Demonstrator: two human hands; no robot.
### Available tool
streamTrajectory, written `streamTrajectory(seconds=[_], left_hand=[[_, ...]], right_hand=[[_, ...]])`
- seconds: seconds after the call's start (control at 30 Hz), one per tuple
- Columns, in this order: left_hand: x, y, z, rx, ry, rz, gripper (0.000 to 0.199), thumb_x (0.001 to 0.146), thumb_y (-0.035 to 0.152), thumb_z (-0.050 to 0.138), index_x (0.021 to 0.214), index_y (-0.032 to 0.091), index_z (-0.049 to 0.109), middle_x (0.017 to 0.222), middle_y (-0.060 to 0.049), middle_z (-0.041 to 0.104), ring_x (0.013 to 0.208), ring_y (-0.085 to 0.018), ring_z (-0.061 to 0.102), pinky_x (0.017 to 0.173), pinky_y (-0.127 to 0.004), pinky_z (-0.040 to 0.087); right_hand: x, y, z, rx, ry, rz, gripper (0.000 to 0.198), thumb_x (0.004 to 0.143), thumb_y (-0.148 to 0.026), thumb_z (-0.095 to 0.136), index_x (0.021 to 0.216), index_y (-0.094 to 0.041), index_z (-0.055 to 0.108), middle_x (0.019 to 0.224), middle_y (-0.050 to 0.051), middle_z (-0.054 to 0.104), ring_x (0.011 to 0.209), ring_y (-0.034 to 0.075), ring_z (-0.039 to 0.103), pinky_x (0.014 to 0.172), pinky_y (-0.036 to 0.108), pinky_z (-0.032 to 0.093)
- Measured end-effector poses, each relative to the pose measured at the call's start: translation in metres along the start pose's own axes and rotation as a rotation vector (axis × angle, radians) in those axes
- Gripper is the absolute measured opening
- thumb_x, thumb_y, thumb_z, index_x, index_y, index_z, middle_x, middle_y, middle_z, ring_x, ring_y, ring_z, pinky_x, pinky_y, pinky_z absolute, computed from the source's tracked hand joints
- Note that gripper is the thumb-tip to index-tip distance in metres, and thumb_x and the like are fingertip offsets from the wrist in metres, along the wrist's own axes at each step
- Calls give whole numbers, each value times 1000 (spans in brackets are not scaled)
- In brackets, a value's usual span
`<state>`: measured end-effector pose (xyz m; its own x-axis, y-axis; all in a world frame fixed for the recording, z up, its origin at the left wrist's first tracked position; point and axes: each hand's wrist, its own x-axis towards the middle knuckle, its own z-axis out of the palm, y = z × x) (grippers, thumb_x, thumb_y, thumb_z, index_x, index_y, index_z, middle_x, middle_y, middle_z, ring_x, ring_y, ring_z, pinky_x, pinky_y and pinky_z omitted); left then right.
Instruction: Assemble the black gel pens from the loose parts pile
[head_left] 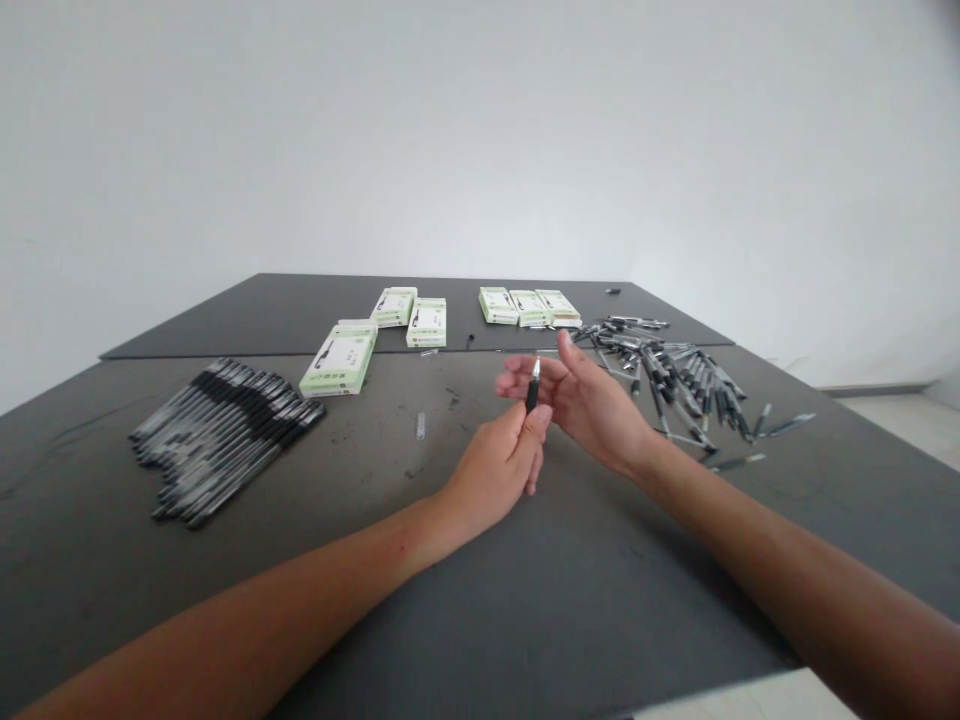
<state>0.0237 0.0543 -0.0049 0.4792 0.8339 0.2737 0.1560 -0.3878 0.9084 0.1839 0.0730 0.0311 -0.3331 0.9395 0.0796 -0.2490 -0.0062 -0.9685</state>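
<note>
My left hand [491, 455] is closed around a pen [533, 388], holding it upright with its silver tip and black grip showing above the fingers. The rest of the barrel is hidden in the hand. Just behind and to the right, my right hand [592, 405] is open, thumb raised and fingers stretched out behind the pen; I see nothing held in it. On the left lies a neat row of assembled pens [225, 435], side by side. Beyond my right hand spreads a loose pile of pen parts [667, 375], jumbled in many directions.
Green and white boxes lie toward the back: a larger-looking one [341, 358], one behind it [427, 322], and several more, including a box [497, 305] at the middle. A small clear plastic piece [421, 426] lies on the dark table [465, 610]. A wall stands behind.
</note>
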Motion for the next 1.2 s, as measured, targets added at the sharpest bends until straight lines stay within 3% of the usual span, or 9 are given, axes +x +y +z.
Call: streamTrajectory(seconds=[0.1,0.23,0.37,0.5,0.63,0.7,0.77,1.0,1.2], left_hand=[[0,-2,0,-35,21,-18,46,115,51,33,78,25,44,54,7,53,51,-15,56,63,-30,44],[0,-1,1,-36,28,-12,46,115,50,33,79,25,45,54,7,52,50,-15,55,61,-29,44],[-1,2,0,-15,30,-9,47,115,50,33,78,25,45,54,7,53,51,-14,56,62,-29,44],[-1,1,-1,11,10,16,44,115,48,35,79,25,45,54,7,54,51,-14,55,64,-29,44],[-1,0,0,7,7,9,45,115,49,34,79,25,44,53,7,53,51,-14,55,63,-29,44],[0,-1,0,-14,38,-9,46,115,51,33,78,25,44,53,7,52,50,-14,55,61,-29,44],[1,-1,1,-26,61,-17,46,115,51,32,79,25,44,54,7,51,49,-14,54,60,-29,44],[0,-1,0,-9,64,-25,45,115,52,34,81,25,46,54,8,52,48,-14,55,59,-29,45],[0,0,-2,30,54,-8,45,115,51,34,81,24,45,54,8,52,49,-13,54,60,-28,44]], right_hand=[[-1,-1,4,43,-115,-6,54,100,-70,56,122,-26,81,134,8,77,129,28,66,116,44,45],[-1,0,1,-84,-71,-99,35,101,-53,67,116,-27,84,133,7,78,128,26,67,115,43,45],[0,-1,-5,-237,104,-116,26,88,-50,84,102,-28,87,116,4,82,111,22,69,108,39,46],[0,1,-3,-252,179,-108,32,78,-53,91,84,-23,82,90,2,78,89,19,67,93,36,50],[-1,3,3,-40,33,-18,55,93,-74,64,115,-26,82,119,8,80,113,27,70,102,43,51],[-1,2,4,27,-64,10,56,97,-71,61,128,-28,79,134,9,77,127,29,67,108,46,49],[-1,2,4,21,-81,-12,45,96,-62,69,123,-28,81,136,8,77,128,29,67,108,46,50],[2,4,-3,-111,88,-86,29,86,-52,85,101,-27,88,111,4,82,106,20,69,107,40,46],[3,4,-1,-137,170,-86,30,75,-50,93,85,-24,83,87,-2,74,84,15,63,93,34,47]])
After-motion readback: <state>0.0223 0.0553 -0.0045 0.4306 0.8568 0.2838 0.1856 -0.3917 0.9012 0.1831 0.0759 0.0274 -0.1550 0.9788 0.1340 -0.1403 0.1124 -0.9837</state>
